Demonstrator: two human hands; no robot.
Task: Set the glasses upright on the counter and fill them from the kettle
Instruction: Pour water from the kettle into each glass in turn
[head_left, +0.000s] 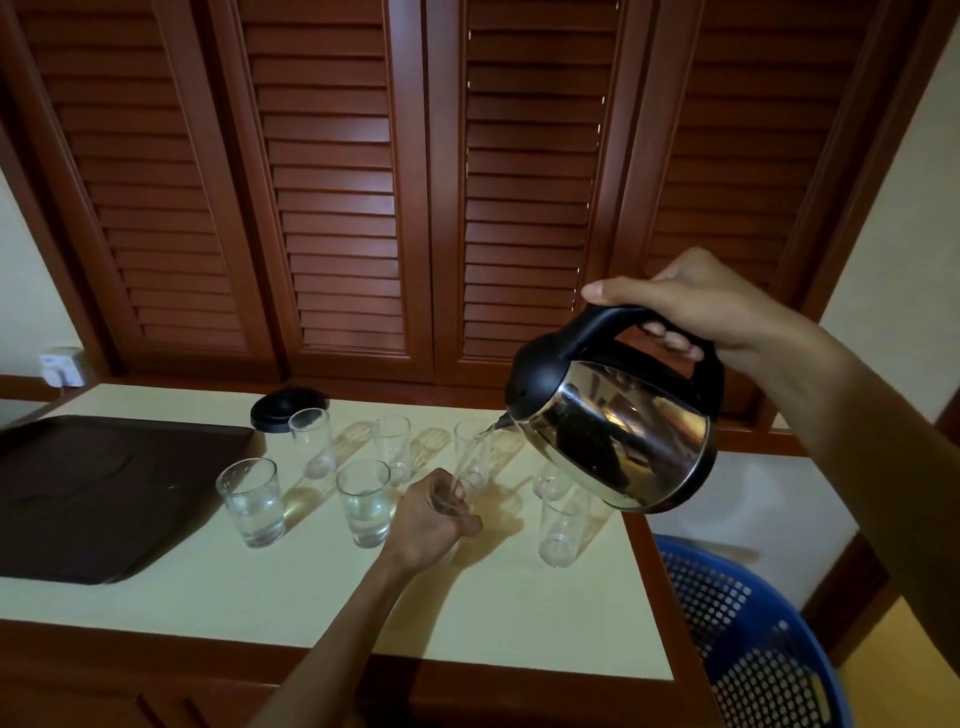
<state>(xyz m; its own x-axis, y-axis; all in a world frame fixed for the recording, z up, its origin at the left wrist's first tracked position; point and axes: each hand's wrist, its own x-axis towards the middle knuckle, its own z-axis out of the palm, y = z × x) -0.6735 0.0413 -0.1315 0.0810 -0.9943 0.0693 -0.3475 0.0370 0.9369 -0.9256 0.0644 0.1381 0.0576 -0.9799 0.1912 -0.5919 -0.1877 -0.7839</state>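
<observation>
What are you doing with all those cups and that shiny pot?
A person is pouring water into glasses on the counter. The right hand tips the shiny kettle by its black handle, and water runs from the spout into a glass that the left hand steadies. Two front glasses to the left already hold water. Other glasses stand upright nearby; the one by the counter's right edge looks empty. A dark tray sits on the left.

L hand (428, 514): fingers curled, low, arm fwd | R hand (696, 306): fist closed, raised, wrist tipped left
</observation>
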